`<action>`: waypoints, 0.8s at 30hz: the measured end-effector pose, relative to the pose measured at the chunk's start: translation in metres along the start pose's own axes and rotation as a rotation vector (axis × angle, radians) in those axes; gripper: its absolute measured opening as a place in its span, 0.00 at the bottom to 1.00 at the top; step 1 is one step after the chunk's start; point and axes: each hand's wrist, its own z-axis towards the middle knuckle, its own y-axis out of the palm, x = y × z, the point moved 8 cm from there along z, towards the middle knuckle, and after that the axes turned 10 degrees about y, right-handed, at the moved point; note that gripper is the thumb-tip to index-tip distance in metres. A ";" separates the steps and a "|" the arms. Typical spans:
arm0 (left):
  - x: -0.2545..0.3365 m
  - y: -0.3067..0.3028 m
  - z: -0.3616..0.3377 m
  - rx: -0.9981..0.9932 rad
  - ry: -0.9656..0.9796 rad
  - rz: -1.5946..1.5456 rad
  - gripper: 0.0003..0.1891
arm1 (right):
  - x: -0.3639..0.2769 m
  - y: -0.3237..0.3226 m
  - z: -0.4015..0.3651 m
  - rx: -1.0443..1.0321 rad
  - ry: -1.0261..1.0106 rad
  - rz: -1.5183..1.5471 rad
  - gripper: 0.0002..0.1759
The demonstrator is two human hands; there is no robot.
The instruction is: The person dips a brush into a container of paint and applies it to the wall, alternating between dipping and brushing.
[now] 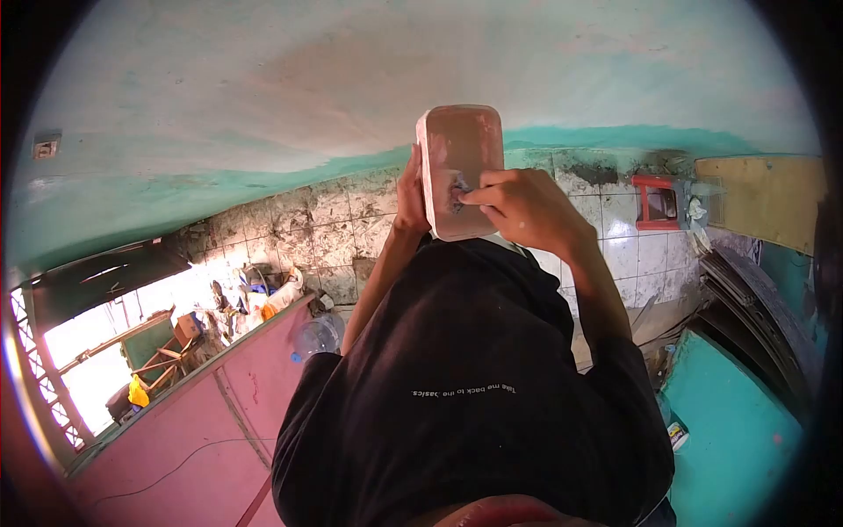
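A rectangular pinkish container (465, 140) with a pale rim is held up in front of the dark shirt. My left hand (410, 195) grips its left side, with part of the hand hidden behind it. Inside, near the lower end, lies a small dark grey clump (457, 190) with a whitish patch around it. My right hand (527, 209) reaches over the right rim. Its index finger touches the clump, while the other fingers are curled; anything between them is too small to tell.
A pale green wall (263, 105) rises ahead above a stained tiled floor (338, 215). A red-framed object (659, 202) and stacked dark sheets (755, 307) are at the right. A clear plastic bottle (318, 335) stands by a pink panel (193, 422) at the left. A turquoise surface (738, 430) is lower right.
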 end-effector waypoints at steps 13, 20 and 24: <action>-0.013 -0.002 0.007 -0.173 0.040 0.261 0.30 | -0.001 0.007 0.000 -0.154 0.078 -0.123 0.16; -0.026 0.012 -0.003 -0.090 -0.075 -0.154 0.32 | -0.002 -0.021 -0.013 -0.044 0.110 -0.089 0.16; -0.020 0.017 -0.003 -0.169 0.041 0.041 0.27 | 0.001 0.015 -0.009 -0.186 0.121 -0.124 0.17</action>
